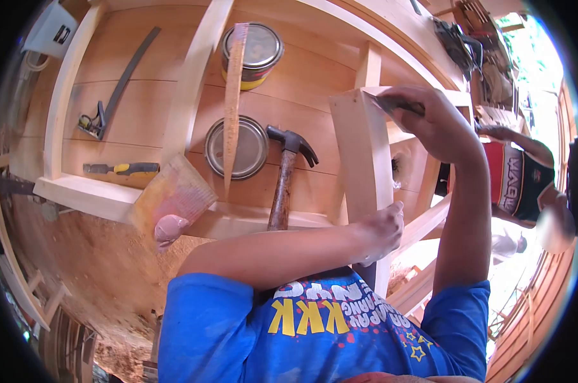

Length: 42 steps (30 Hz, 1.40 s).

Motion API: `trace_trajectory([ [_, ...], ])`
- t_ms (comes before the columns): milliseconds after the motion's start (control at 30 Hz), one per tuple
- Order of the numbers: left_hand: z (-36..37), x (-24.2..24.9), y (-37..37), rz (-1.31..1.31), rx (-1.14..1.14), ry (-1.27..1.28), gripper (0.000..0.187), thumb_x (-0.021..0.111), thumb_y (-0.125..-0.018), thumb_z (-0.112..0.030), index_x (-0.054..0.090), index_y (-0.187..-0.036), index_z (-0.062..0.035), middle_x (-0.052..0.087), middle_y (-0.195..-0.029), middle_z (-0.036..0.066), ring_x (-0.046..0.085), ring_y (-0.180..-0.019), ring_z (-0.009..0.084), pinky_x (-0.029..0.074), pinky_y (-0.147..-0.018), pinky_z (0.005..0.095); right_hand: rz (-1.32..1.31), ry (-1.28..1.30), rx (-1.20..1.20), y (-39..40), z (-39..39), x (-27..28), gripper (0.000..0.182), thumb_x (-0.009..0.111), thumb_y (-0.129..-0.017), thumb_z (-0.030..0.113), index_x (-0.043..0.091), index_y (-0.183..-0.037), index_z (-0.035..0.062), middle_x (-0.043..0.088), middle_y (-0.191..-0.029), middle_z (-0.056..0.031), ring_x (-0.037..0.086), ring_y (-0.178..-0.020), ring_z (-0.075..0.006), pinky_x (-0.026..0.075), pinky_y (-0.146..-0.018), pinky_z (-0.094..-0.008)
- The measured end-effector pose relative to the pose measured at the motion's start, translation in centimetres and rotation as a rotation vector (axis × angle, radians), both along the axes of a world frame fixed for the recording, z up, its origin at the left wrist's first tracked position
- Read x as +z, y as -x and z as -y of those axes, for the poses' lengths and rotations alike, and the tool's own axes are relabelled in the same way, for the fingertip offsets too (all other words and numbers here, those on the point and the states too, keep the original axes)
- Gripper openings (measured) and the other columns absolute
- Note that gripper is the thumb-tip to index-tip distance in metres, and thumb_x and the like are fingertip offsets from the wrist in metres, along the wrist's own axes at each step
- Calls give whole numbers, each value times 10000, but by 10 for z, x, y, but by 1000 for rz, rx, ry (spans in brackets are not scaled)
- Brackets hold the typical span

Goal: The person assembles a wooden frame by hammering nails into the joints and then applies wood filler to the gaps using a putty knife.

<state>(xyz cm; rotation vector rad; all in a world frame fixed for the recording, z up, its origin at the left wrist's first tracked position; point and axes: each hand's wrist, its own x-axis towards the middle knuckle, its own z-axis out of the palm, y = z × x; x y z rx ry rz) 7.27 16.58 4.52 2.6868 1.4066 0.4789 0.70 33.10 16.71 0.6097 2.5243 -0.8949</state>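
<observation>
My right hand [432, 118] is closed on a dark, flat-bladed tool [398, 104], whose tip touches the upper end of a pale wooden post [364, 153]. Lower on the same post, my left hand [383, 231] is closed at its edge, with the fingers curled and partly hidden. Left of the post, a hammer [285, 175] with a worn wooden handle rests on the boards. Near it are a round metal lid [236, 147] and a closed can [257, 54], with a thin wooden strip [234, 108] across both.
A board with pink putty [170, 230], a yellow-black chisel [124, 169] and a combination square [120, 89] lie to the left. A white container [49, 29] is at the upper left. Another person [517, 175] is at the right.
</observation>
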Motion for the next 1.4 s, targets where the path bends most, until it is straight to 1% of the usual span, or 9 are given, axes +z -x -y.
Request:
trace_trajectory([
  [100,-1,0,0,-35,-30,0,346,720,-730,-357,793,-972,-120,732,-956,64,679,-953,214,395,-970,374,-7,-40,-7,3,12,8,308,577,-968,33,676,-1252,-34,746,-1096,-172,702,-978,-233,530,-929,-344],
  [267,-1,-5,-9,-9,-57,20,388,690,-795,-402,801,-1033,-116,753,-1059,93,685,-1045,249,396,-1016,408,-31,-20,-72,2,15,4,300,574,-964,8,675,-1244,-34,737,-1082,-148,672,-955,-197,524,-923,-337],
  [433,-6,-12,-18,0,-72,40,394,652,-859,-404,799,-1089,-120,755,-1123,111,680,-1118,287,375,-1093,441,-55,-143,50,2,34,0,280,601,-953,10,681,-1217,-34,732,-1085,-170,695,-965,-242,532,-921,-358],
  [633,0,-4,-7,86,-94,133,291,636,-890,-300,794,-1076,-141,740,-1097,67,669,-1134,261,343,-1148,464,3,-124,-29,9,29,6,322,616,-920,-66,699,-1223,4,737,-1076,-126,686,-952,-220,544,-890,-348],
  [767,18,-3,22,490,46,130,241,605,-905,-214,767,-1069,-142,716,-1132,64,650,-1169,239,326,-1174,488,116,-180,46,19,5,20,263,614,-919,-79,732,-1146,-20,741,-1021,-130,690,-911,-205,555,-858,-339],
  [800,22,-8,30,550,97,99,238,598,-907,-200,759,-1070,-137,711,-1146,68,645,-1178,230,325,-1180,480,-82,-200,33,19,-12,21,241,629,-918,-70,753,-1116,-14,748,-999,-123,699,-886,-197,563,-838,-326],
  [867,23,-19,39,621,170,36,238,591,-908,-187,743,-1080,-124,707,-1155,71,636,-1193,213,328,-1186,450,-57,-169,164,51,-45,27,274,673,-876,-56,759,-1124,24,746,-1047,-100,695,-930,-187,550,-848,-323],
  [1033,19,-31,43,705,206,-31,252,586,-896,-182,733,-1080,-91,713,-1131,57,631,-1202,187,346,-1175,348,404,-183,468,151,-62,-44,317,766,-821,11,776,-1128,84,745,-997,-68,701,-940,-204,539,-889,-344],
  [1400,31,-27,33,701,88,164,362,627,-838,-189,722,-1165,-66,716,-1187,50,623,-1231,175,320,-1203,342,626,21,625,177,-62,-133,373,812,-781,87,777,-1150,119,783,-997,-78,739,-906,-249,559,-821,-370],
])
